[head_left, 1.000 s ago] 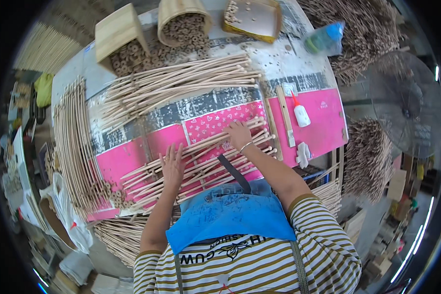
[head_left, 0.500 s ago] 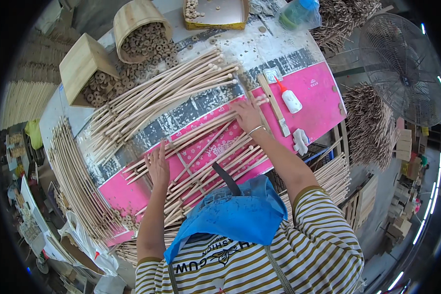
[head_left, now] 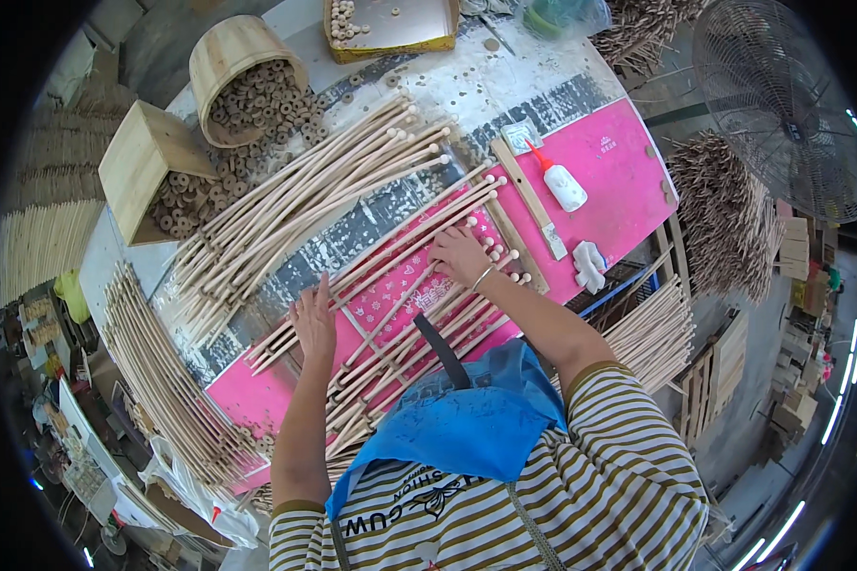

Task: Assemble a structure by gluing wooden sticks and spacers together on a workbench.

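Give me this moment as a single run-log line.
left hand: open, at wooden sticks | right hand: near sticks' ball-tipped ends, grip unclear | white bottle: lying on pink sheet, right of hands

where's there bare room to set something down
The pink sheet right of the white bottle looks mostly free, like the whitish tabletop between tray and sheet. Crowded: middle and left, with sticks, left hand, right hand, and rings spilling from tubs.

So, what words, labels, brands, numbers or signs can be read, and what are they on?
Striped shirt: large dark lettering, partly covered by the blue apron; I won't copy its words.
Pink sheet, right part: pale print, too small to read.
Pink sheet, patterned part: white print, too blurred to read.
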`<state>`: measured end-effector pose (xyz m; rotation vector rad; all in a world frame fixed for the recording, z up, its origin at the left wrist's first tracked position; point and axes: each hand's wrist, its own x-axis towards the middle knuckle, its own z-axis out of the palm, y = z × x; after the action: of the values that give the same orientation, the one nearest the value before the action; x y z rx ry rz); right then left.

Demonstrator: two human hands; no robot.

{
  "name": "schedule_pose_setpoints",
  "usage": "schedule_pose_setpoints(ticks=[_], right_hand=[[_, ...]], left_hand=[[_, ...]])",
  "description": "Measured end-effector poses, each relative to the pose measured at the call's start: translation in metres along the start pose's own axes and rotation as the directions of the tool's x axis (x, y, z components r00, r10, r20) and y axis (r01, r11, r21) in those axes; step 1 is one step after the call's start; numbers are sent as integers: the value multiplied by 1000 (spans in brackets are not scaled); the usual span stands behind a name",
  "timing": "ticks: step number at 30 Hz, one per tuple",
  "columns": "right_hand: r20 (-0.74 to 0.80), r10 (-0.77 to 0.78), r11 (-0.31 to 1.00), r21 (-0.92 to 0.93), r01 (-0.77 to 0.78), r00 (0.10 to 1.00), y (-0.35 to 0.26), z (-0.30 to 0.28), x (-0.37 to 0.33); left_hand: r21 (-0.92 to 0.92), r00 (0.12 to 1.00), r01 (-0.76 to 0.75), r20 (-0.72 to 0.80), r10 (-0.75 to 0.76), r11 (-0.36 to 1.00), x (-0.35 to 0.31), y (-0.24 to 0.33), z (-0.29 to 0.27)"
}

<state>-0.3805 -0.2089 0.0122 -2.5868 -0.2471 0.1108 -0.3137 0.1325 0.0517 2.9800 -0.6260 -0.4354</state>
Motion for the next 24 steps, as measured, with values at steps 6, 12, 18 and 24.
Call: schedule_pose_setpoints(ticks=[6, 12, 18, 24], right_hand=[[-106, 149, 989, 19, -148, 983, 49, -37, -13], [-128, 254, 967, 51, -249, 959, 43, -54, 2], [-388, 267, 964, 88, -253, 882, 50, -47, 16], [-381, 184, 964, -113, -243, 906, 69, -54, 33]], left_hand=[[-78, 997, -80, -2, 80, 994, 13, 4, -11], [-112, 989, -144, -51, 139, 983, 23, 23, -18], [-101, 977, -175, -137, 161, 979, 40, 21, -3], [-370, 997, -74, -51, 59, 926, 58, 14, -5]])
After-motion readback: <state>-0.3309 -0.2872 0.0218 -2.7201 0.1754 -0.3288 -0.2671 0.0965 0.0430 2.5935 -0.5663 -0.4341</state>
